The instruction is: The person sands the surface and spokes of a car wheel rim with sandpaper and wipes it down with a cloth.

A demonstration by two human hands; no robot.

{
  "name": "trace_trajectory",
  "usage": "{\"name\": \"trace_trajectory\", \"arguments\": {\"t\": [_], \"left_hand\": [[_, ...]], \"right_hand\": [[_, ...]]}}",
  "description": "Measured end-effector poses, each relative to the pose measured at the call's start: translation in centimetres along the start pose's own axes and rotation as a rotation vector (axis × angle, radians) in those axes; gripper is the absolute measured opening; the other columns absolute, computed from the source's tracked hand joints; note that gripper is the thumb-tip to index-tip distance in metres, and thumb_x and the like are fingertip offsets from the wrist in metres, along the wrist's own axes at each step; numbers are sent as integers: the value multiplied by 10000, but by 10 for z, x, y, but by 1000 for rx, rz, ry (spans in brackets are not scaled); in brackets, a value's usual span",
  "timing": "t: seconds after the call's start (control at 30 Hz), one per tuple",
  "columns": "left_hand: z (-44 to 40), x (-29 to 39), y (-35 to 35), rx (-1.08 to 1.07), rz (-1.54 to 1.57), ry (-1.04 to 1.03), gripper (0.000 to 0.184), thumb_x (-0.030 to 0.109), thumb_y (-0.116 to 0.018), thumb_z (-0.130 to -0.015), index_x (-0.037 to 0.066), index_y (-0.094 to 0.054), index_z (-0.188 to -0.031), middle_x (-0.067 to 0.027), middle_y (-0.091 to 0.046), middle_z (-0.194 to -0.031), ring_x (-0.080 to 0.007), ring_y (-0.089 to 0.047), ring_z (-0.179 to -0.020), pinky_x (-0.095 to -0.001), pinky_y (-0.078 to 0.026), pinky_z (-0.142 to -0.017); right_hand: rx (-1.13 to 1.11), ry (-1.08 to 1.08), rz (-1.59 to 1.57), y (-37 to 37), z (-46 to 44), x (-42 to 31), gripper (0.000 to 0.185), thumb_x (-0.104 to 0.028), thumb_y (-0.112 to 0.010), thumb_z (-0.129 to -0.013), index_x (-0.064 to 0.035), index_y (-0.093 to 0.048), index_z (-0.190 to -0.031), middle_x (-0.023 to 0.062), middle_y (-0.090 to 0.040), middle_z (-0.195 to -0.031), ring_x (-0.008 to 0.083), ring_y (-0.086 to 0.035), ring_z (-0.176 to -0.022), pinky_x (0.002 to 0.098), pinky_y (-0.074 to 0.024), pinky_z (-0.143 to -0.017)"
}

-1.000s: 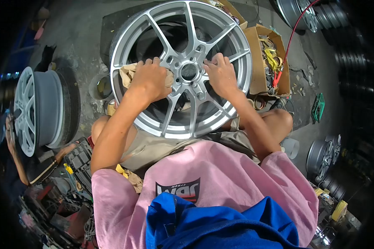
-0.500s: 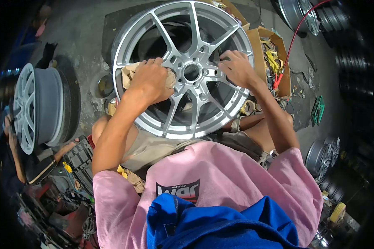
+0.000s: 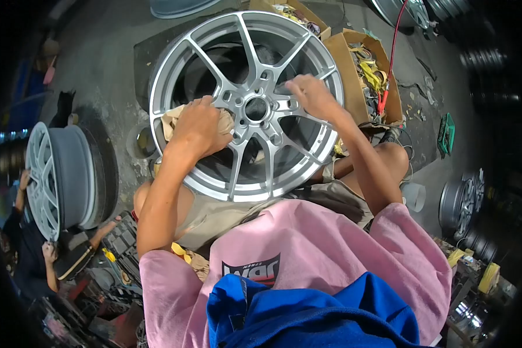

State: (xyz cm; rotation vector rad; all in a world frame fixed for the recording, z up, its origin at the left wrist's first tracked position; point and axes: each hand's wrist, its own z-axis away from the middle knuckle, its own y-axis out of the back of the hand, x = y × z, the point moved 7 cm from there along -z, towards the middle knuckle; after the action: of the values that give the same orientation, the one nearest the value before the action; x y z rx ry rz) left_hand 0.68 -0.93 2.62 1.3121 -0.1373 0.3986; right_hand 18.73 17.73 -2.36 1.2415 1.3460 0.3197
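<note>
A silver multi-spoke wheel rim (image 3: pixel 236 168) lies face up in front of my crossed legs. My left hand (image 3: pixel 198 129) is closed round a crumpled tan cloth or paper (image 3: pixel 171 120) and rests on the rim's left spokes. Over the right spokes, just right of the centre hole, is my right hand (image 3: pixel 315 97), its fingers bent and partly blurred; whether anything small is between them cannot be made out.
Right of the rim stands a cardboard box (image 3: pixel 345 75) with tape rolls, a red hose and yellow scraps. At the left a co-worker's hands touch another wheel (image 3: pixel 69 174). A green tray (image 3: pixel 446 134) lies far right.
My right hand moved right, off the hub area, then slightly back left. My left hand still holds the crumpled material. The co-worker's hands shifted on the other wheel. The whole view has tilted a little.
</note>
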Motion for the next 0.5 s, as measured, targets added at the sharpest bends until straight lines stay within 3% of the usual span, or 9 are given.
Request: {"name": "trace_trajectory", "arguments": {"t": [0.03, 0.13, 0.23, 0.3, 0.33, 0.37, 0.43, 0.47, 0.5], "left_hand": [[-1, 0, 0, 1, -14, -5, 538, 264, -803, -740, -164, -736, -1060, -321, -635, -1372, -441, -628, -1254, -447, -491, -1120], [0, 0, -2, 19, 0, -18, 547, 266, -793, -744, -172, -731, -1067, -322, -636, -1367, -442, -627, -1254, -444, -490, -1122], [-2, 1, -5, 2, -43, -6, 550, 278, -788, -746, -174, -731, -1056, -326, -637, -1360, -449, -627, -1250, -444, -492, -1119], [-2, -2, -6, 97, -60, -41, 448, 317, -834, -744, -87, -784, -931, -272, -679, -1182, -420, -656, -1163, -466, -513, -1058], [-4, -4, -9, 74, -54, -45, 467, 316, -827, -745, -99, -784, -953, -293, -673, -1231, -430, -656, -1174, -466, -514, -1066], [-5, -4, -11, 68, -65, -60, 467, 316, -827, -745, -99, -784, -953, -293, -673, -1231, -430, -656, -1174, -466, -514, -1066], [-4, -2, -11, 97, -85, -55, 490, 318, -823, -743, -112, -780, -975, -309, -663, -1289, -437, -653, -1195, -458, -517, -1072], [-6, -2, -12, 80, -99, -49, 509, 326, -820, -743, -117, -777, -989, -318, -649, -1334, -441, -647, -1213, -452, -516, -1079], [-7, 1, -11, 82, -106, -60, 509, 326, -820, -743, -117, -777, -989, -318, -649, -1334, -441, -647, -1213, -452, -516, -1079]], "right_hand": [[14, -1, -3, 3, -1, 2, 360, -278, -596, -1061, 19, -729, -905, 244, -686, -840, 479, -655, -841, 548, -514, -775], [146, -430, 105, 23, -1, 18, 366, -300, -626, -1036, -1, -752, -868, 254, -713, -845, 488, -687, -840, 574, -534, -783], [92, -565, -25, -20, 11, 16, 326, -303, -648, -1020, -17, -768, -920, 253, -722, -865, 485, -702, -897, 563, -547, -836], [286, -474, -86, -48, 21, 1, 327, -300, -657, -1010, 4, -768, -961, 250, -735, -886, 498, -703, -934, 570, -551, -842], [428, -449, -109, -52, 21, -7, 363, -304, -621, -1033, 25, -767, -989, 226, -743, -833, 437, -749, -798, 522, -573, -753], [443, -461, -110, -55, 20, -3, 363, -304, -621, -1033, 25, -767, -989, 226, -743, -833, 437, -749, -798, 522, -573, -753], [249, -895, -641, -67, 24, 13, 390, -297, -575, -1058, 40, -769, -1092, 187, -714, -772, 325, -738, -612, 446, -574, -653], [264, -935, -907, -90, 21, 36, 421, -301, -519, -1083, 21, -747, -1230, 140, -679, -743, 237, -696, -513, 379, -561, -602], [278, -934, -909, -89, 20, 30, 421, -301, -519, -1083, 21, -747, -1230, 140, -679, -743, 237, -696, -513, 379, -561, -602]]}}
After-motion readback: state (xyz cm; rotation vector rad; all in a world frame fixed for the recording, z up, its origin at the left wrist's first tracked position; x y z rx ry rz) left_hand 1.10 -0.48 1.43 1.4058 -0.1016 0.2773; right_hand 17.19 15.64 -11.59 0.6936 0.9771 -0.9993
